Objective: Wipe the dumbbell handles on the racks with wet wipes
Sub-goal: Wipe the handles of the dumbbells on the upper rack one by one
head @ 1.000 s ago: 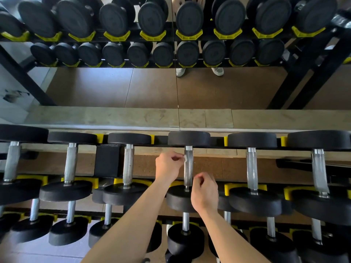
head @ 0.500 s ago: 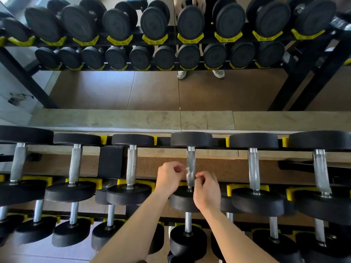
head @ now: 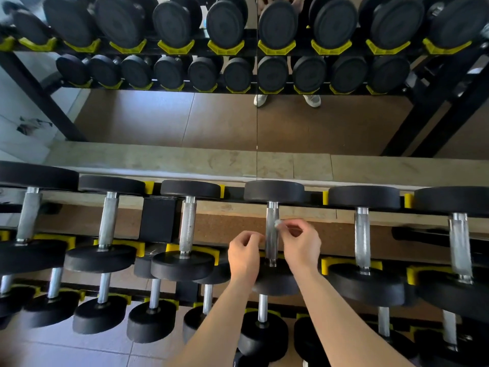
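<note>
The right hand (head: 300,242) pinches a small white wet wipe (head: 277,223) against the knurled silver dumbbell handle (head: 272,247). The left hand (head: 244,251) curls just left of it, its grip unclear. I'd wrap the wipe round and slide it lengthwise.

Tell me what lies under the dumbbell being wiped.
Below it a smaller dumbbell rests on the lower tier. The left hand and right hand hide most of the upper one's yellow cradle.

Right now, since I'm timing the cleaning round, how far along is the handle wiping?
Done: no handle shows proof of wiping. In hand: the right hand pinches the wipe against the middle handle, left hand curled beside it. Remaining: apparently the other handles on this rack, lower row included.
</note>
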Available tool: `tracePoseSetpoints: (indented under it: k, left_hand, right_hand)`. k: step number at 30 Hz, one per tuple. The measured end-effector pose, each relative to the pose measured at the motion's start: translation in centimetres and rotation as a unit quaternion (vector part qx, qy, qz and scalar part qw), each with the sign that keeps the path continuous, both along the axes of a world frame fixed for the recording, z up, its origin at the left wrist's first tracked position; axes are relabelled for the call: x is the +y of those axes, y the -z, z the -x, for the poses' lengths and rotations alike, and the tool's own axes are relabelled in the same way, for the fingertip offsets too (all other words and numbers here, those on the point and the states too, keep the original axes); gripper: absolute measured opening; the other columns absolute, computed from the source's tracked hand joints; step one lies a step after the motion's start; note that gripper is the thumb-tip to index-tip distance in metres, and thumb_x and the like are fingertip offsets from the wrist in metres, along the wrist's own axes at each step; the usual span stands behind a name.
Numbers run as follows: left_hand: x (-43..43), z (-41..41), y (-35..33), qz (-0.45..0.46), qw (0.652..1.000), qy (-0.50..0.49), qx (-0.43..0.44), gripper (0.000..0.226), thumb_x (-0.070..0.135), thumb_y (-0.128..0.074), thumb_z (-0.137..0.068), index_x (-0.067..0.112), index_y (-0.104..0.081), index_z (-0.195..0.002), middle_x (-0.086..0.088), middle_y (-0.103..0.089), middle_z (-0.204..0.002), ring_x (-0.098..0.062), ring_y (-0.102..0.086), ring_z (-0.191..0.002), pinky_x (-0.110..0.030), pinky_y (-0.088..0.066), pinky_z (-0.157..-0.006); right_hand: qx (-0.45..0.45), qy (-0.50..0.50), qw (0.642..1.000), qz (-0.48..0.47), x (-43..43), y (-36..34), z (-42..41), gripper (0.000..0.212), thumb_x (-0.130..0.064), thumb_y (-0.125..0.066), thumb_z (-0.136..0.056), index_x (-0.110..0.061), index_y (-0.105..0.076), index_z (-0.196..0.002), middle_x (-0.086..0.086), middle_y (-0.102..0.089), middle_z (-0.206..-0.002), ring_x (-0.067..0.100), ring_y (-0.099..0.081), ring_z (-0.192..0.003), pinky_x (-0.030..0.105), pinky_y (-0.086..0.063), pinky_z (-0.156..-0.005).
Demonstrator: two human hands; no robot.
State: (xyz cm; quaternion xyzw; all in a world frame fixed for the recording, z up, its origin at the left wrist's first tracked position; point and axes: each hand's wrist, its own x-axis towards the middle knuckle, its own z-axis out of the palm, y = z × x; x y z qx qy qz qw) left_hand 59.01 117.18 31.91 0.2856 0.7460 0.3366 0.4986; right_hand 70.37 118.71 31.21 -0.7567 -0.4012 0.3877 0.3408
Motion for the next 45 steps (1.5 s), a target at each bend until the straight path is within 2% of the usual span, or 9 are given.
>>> tracePoseSetpoints:
  k: [9, 15, 18, 21, 26, 32, 37, 42, 45]
  left_hand:
    - [-0.1, -0.8, 0.7, -0.001, 0.999, -0.013, 0.029, 0.023, 0.025, -0.055, -0.097, 0.016, -0.067, -0.079, -0.003, -0.067, -0.075, -0.024, -0.065, -0.080, -0.038, -0.053, -0.072]
    - [-0.1, -0.9, 0.5, -0.002, 0.999, -0.013, 0.039, 0.023, 0.024, -0.056, -0.096, 0.016, -0.066, -0.077, -0.005, -0.065, -0.074, -0.029, -0.064, -0.080, -0.041, -0.054, -0.072]
    - [-0.1, -0.8, 0.7, 0.002, 0.999, -0.012, 0.039, 0.024, 0.025, -0.056, -0.096, 0.015, -0.065, -0.076, -0.006, -0.064, -0.073, -0.031, -0.064, -0.080, -0.046, -0.056, -0.075]
    - [0.1, -0.8, 0.8, -0.003, 0.999, -0.008, 0.041, 0.023, 0.025, -0.056, -0.095, 0.015, -0.065, -0.077, -0.005, -0.064, -0.073, -0.028, -0.064, -0.078, -0.042, -0.055, -0.074]
    - [0.0, -0.7, 0.8, -0.007, 0.999, -0.006, 0.040, 0.022, 0.026, -0.057, -0.095, 0.019, -0.065, -0.076, -0.001, -0.064, -0.071, -0.024, -0.063, -0.076, -0.039, -0.053, -0.072]
    - [0.1, -0.7, 0.8, -0.005, 0.999, -0.004, 0.033, 0.021, 0.025, -0.056, -0.095, 0.019, -0.064, -0.077, 0.000, -0.062, -0.072, -0.016, -0.060, -0.072, -0.033, -0.051, -0.069]
    - [-0.1, -0.7, 0.8, -0.011, 0.999, -0.008, 0.035, 0.023, 0.026, -0.054, -0.097, 0.018, -0.064, -0.078, 0.000, -0.062, -0.072, -0.013, -0.059, -0.069, -0.028, -0.050, -0.067]
    - [-0.1, -0.7, 1.0, -0.010, 0.999, -0.010, 0.035, 0.024, 0.026, -0.053, -0.096, 0.016, -0.064, -0.077, -0.002, -0.061, -0.071, -0.017, -0.058, -0.070, -0.035, -0.050, -0.070]
    - [-0.1, -0.7, 1.0, -0.018, 0.999, -0.011, 0.033, 0.025, 0.025, -0.052, -0.097, 0.015, -0.064, -0.077, -0.001, -0.060, -0.070, -0.015, -0.056, -0.068, -0.034, -0.049, -0.067]
  right_hand:
    - [-0.090, -0.170, 0.981, 0.028, -1.9, 0.8, -1.2, 0.004, -0.021, -0.071, -0.092, -0.023, -0.072, -0.095, -0.016, -0.064, -0.085, -0.007, -0.059, -0.076, 0.005, -0.042, -0.068]
    - [-0.053, -0.074, 0.996, -0.016, 0.5, 0.1, 0.1, 0.006, -0.019, -0.070, -0.092, -0.023, -0.069, -0.095, -0.015, -0.064, -0.089, -0.004, -0.060, -0.082, 0.004, -0.039, -0.069]
    - [-0.067, -0.127, 0.989, 0.022, -1.0, 0.1, 0.0, 0.005, -0.024, -0.072, -0.092, -0.024, -0.070, -0.096, -0.016, -0.064, -0.087, -0.005, -0.060, -0.079, 0.004, -0.041, -0.064]
    - [-0.082, -0.185, 0.978, 0.038, -1.3, 0.3, -0.2, 0.005, -0.024, -0.072, -0.091, -0.023, -0.071, -0.096, -0.014, -0.065, -0.087, -0.005, -0.059, -0.077, 0.004, -0.040, -0.065]
    - [-0.088, -0.074, 0.993, -0.033, 0.0, 0.3, 0.6, 0.007, -0.019, -0.072, -0.091, -0.022, -0.069, -0.097, -0.013, -0.066, -0.091, -0.003, -0.059, -0.083, 0.007, -0.046, -0.076]
    - [-0.104, -0.227, 0.966, 0.067, -1.4, 0.2, -1.3, 0.006, -0.025, -0.073, -0.091, -0.024, -0.070, -0.096, -0.012, -0.067, -0.089, -0.003, -0.060, -0.081, 0.010, -0.047, -0.071]
    - [-0.092, -0.168, 0.982, 0.004, -0.1, 0.0, -0.9, 0.007, -0.023, -0.073, -0.091, -0.024, -0.069, -0.096, -0.014, -0.067, -0.089, -0.002, -0.061, -0.083, 0.008, -0.043, -0.073]
    - [-0.110, -0.278, 0.950, 0.093, -2.0, 0.2, -1.8, 0.011, -0.024, -0.074, -0.090, -0.032, -0.066, -0.089, -0.015, -0.066, -0.088, -0.002, -0.060, -0.083, 0.018, -0.052, -0.079]
    - [-0.108, -0.271, 0.955, 0.060, -0.6, -0.2, -2.1, 0.007, -0.023, -0.073, -0.090, -0.028, -0.068, -0.093, -0.016, -0.064, -0.087, -0.003, -0.060, -0.081, 0.013, -0.047, -0.072]
